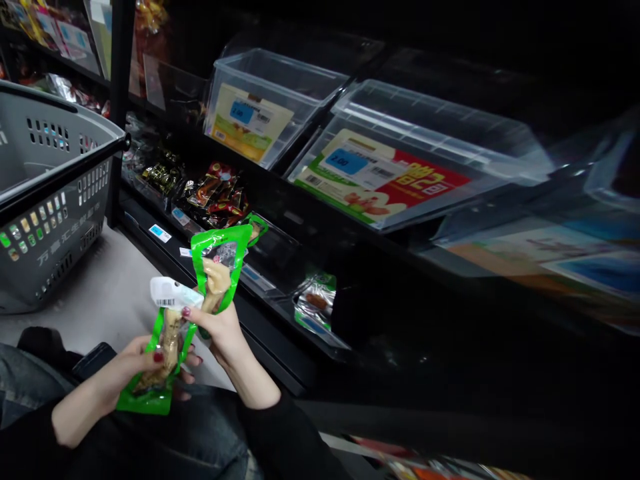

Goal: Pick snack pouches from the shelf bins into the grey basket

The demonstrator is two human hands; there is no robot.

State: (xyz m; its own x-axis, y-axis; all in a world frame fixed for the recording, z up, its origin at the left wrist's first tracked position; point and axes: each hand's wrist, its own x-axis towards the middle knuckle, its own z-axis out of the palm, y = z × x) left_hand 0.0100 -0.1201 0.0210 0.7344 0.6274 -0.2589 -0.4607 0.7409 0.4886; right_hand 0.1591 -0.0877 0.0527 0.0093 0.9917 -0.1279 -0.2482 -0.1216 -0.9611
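I see both bare hands at work low in front of a black store shelf [270,357]. The left hand [120,367] is curled around a clear, green-edged plastic pouch with a pale tan food piece inside [173,333], thumb in front and fingers behind. The right hand [227,337] is closed in a pinch on a second green-edged pouch of similar filling [216,280], its thumb lying near a white barcode label [167,293] at the first pouch's top end. The two pouches overlap there, held above the pale grey floor [110,273] and the shelf's front edge, so the upper one blocks my view of part of that ledge. Just behind it, a smaller green-edged packet [261,223] is partly hidden. Beyond lie shiny red-and-black wrapped snacks [215,193]; to their right, a silver pouch with green edging [316,300] stands alone. Two clear plastic bins [470,150] with price cards overhang this lower level, crowding the space above it. On my left, a grey plastic shopping basket with a black rim [23,287] sits close to a black upright post [121,53].
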